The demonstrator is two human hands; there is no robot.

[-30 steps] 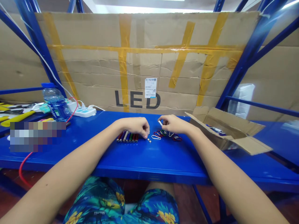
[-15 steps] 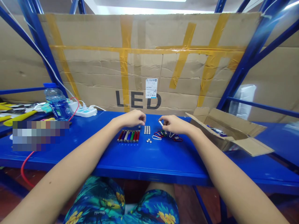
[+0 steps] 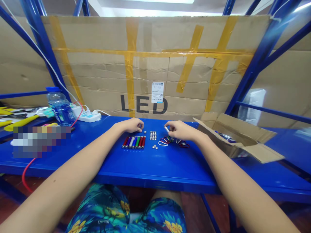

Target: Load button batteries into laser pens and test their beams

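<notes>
My right hand [image 3: 181, 130] pinches a short white tube [image 3: 166, 128] between thumb and fingers, held above the carabiners [image 3: 170, 139], which lie fanned out in several colours. Farther left, my left hand [image 3: 134, 125] rests low over the table with fingers curled in; whatever it may hold is hidden. Just right of its fingertips lies a small silver piece [image 3: 145, 132]. A row of slim coloured metal tubes [image 3: 133, 142] with silver ends lies below that hand. Between my hands, silver button cells [image 3: 153, 135] form a neat block, and a few loose ones [image 3: 155, 147] sit in front.
An open cardboard box [image 3: 233, 136] stands at the right. On the left are a water bottle [image 3: 60, 106], a white power strip [image 3: 88, 116] and a red cable [image 3: 24, 176]. Behind the blue table [image 3: 155, 165] rises a large taped cardboard sheet [image 3: 102, 74].
My left hand has drawn left, away from the block of button cells, uncovering the small silver piece. My right hand still holds the white tube in nearly the same place.
</notes>
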